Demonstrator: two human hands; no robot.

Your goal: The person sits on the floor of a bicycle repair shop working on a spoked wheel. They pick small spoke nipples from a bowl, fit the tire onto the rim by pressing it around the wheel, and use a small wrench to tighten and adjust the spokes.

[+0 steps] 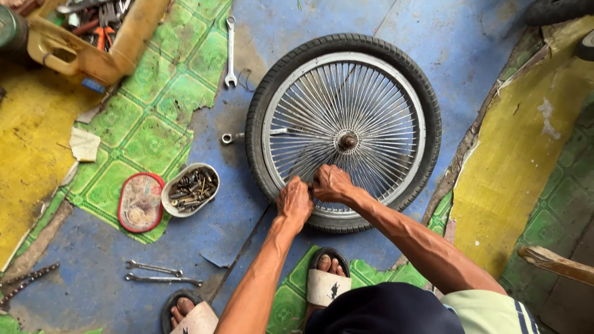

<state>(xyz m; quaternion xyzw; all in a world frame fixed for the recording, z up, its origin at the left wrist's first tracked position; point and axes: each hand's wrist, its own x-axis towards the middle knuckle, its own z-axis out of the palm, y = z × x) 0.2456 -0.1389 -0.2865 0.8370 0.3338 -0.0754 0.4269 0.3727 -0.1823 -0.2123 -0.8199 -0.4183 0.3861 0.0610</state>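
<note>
one head camera looks straight down from above the person's own knees, fairly near, at the floor (pixel 371 25); the wheel (pixel 343 133) sits mid-frame, feet along the bottom edge.

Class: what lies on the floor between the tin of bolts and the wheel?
Head view: only bare blue floor between tin and wheel.
</note>
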